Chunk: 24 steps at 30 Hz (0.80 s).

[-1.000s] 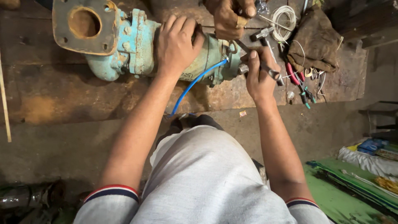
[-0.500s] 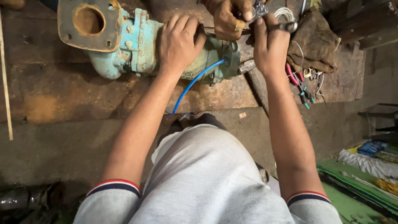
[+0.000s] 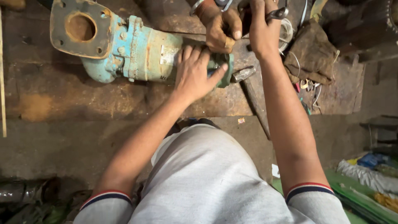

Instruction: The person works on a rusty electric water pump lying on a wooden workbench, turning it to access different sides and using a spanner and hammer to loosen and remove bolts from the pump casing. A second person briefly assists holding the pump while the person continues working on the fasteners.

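A worn turquoise pump [image 3: 141, 54] with a rusty square flange [image 3: 78, 28] lies on its side on a dark wooden bench [image 3: 62, 103]. My left hand [image 3: 194, 75] rests flat on the pump's right end with its fingers spread. My right hand [image 3: 262, 30] is raised beyond the pump and closed around a dark metal hand tool [image 3: 277, 14]; its working end is hidden. Another person's hand [image 3: 222, 29], with a bangle on the wrist, grips something at the pump's far right end, close beside my right hand.
A hammer [image 3: 245, 74] lies by the pump's right end, its handle pointing toward me. A brown cloth [image 3: 311, 52] and loose wires [image 3: 309, 85] sit at the right. Green sheets and rags [image 3: 365, 182] lie on the floor, lower right.
My right hand has lifted from the pump's end, up and away to beside the other person's hand. My left hand has stayed on the pump. The blue cable is out of sight.
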### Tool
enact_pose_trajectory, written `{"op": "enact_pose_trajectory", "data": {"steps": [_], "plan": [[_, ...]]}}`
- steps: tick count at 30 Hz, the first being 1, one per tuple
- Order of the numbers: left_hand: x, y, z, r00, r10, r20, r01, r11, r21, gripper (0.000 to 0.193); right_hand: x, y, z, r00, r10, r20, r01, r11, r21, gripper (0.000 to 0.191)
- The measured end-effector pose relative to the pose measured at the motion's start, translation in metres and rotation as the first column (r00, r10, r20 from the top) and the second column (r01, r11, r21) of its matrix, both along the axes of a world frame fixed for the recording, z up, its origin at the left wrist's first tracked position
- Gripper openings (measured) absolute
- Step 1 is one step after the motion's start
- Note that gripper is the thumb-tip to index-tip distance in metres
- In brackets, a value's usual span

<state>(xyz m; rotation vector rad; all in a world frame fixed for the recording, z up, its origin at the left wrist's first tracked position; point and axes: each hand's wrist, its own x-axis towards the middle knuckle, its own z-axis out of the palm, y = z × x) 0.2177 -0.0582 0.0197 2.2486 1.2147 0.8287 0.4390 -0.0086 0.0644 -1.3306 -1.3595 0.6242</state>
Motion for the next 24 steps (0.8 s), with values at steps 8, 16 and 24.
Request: {"op": "enact_pose_trajectory", "data": {"steps": [8,16,24], "plan": [[0.014,-0.010,0.009,0.998,0.066,0.009,-0.067,0.996,0.063,0.065,0.030,0.077,-0.035,0.986,-0.166,0.015,0.164,0.951,-0.262,0.038],[0.013,0.001,0.001,0.998,0.055,0.013,-0.056,0.997,0.052,0.045,0.039,0.110,-0.049,0.987,0.084,-0.134,-0.146,0.806,-0.573,0.037],[0.015,0.002,0.005,0.997,0.078,0.030,-0.081,0.988,0.128,0.044,0.022,0.130,-0.053,0.923,0.024,-0.383,-0.278,0.730,-0.624,0.040]]}}
